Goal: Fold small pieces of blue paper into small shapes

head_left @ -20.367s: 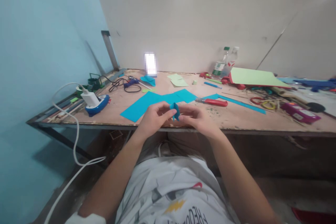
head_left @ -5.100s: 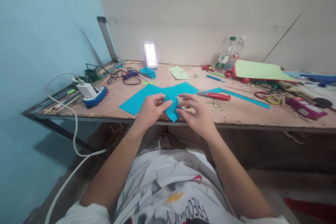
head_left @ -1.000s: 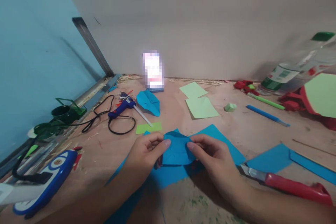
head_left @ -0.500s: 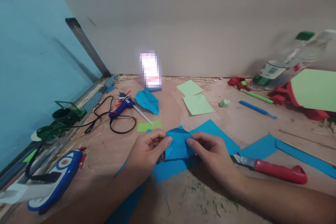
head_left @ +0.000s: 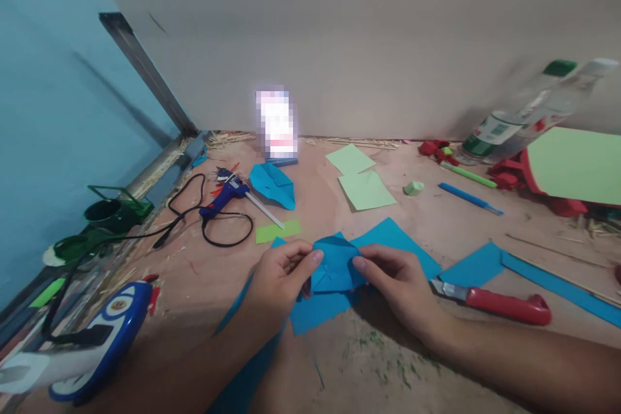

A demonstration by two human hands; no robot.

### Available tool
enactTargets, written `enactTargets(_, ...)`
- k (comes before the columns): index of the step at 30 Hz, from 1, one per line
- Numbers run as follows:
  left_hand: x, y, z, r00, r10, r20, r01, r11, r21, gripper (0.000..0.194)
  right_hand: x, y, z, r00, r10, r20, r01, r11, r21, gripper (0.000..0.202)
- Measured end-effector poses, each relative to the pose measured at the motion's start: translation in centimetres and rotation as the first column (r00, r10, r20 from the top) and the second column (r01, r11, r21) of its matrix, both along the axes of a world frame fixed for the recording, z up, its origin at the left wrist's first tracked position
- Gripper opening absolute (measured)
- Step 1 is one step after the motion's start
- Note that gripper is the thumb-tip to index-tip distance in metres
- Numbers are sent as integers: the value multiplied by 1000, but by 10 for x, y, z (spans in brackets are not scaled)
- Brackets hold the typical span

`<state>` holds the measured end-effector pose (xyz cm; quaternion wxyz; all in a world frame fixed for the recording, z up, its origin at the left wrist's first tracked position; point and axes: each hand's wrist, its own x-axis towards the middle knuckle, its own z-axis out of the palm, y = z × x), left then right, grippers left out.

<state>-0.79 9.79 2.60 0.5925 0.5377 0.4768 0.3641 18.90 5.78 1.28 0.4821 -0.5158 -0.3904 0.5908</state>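
A creased, partly folded piece of blue paper [head_left: 336,270] is held between my two hands, over more blue sheets [head_left: 320,315] on the table. My left hand [head_left: 287,270] pinches its left edge, thumb in front and fingers curled behind. On the opposite edge, my right hand [head_left: 394,272] grips it the same way. Its top corners are bent over, and crease lines cross its face. Just right of my right hand lies a red utility knife [head_left: 507,305] with its blade out. Another folded blue paper piece [head_left: 272,185] rests farther back.
A blue glue gun [head_left: 226,199] with its cord lies at left, near a blue-and-white device [head_left: 104,343]. Pale green squares [head_left: 367,190], a blue pen [head_left: 470,198] and plastic bottles [head_left: 492,136] stand or lie toward the back right. A lit phone [head_left: 277,124] leans against the wall.
The camera view has shifted slightly. Both hands keep their pinch on the blue paper, and its folds look the same.
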Motion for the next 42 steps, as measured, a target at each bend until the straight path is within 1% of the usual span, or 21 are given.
enactTargets(3,-1,-1,0,1000,-4,-6,4,1000,13,41,2,3,1,999,-1,35,0,1000,25,35)
enactTargets(8,-1,-2,0,999,-30,-39,31,999,26,37,4,9,0,998,42,55,-45,998,39,34)
enactTargets(10,-1,-1,0,999,-8,-43,9,1000,30,32,3,11,0,997,34,70,-39,997,60,32)
enactTargets(12,-3,-1,2,997,45,-61,-42,998,52,30,3,13,1,995,27,98,-34,997,74,30)
enactTargets(13,-4,-1,3,993,83,-85,-75,993,91,28,2,13,2,994,23,109,-32,996,79,30)
enactTargets(15,-5,-4,5,974,150,-170,-107,966,236,21,2,13,4,993,5,119,-16,996,91,30)
enactTargets(16,-6,-6,5,960,176,-220,-97,940,327,18,2,13,5,993,-8,121,-4,995,99,30)
enactTargets(18,-5,-11,6,930,205,-306,-37,878,477,17,3,13,6,992,-25,123,11,994,112,30)
enactTargets(20,-3,-14,5,908,214,-361,19,839,544,16,2,13,6,993,-17,120,2,993,121,29)
enactTargets(22,-2,-15,4,883,224,-412,47,833,552,16,1,11,6,995,11,102,-24,991,130,28)
enactTargets(25,-1,-13,0,839,228,-495,66,859,508,19,0,7,6,995,76,63,-85,985,153,26)
enactTargets(27,-2,-10,-2,824,208,-527,82,877,473,18,0,4,7,990,132,55,-140,974,176,22)
enactTargets(29,-2,-9,-2,820,172,-546,122,879,460,13,0,1,6,986,164,40,-169,968,186,19)
enactTargets(32,0,-10,1,826,142,-545,184,846,500,3,0,0,5,988,149,-34,-142,977,160,20)
enactTargets(34,0,-11,1,831,169,-530,187,813,552,8,0,0,4,985,152,-83,-141,981,134,20)
enactTargets(38,-3,-9,-1,801,233,-551,213,750,626,13,-3,1,2,970,174,-170,-163,984,77,21)
enactTargets(40,-6,-7,-1,801,232,-552,214,751,625,17,-3,2,1,963,159,-218,-154,987,38,25)
enactTargets(42,-9,-5,0,813,220,-539,189,777,601,20,-1,4,-1,959,143,-244,-150,989,-10,28)
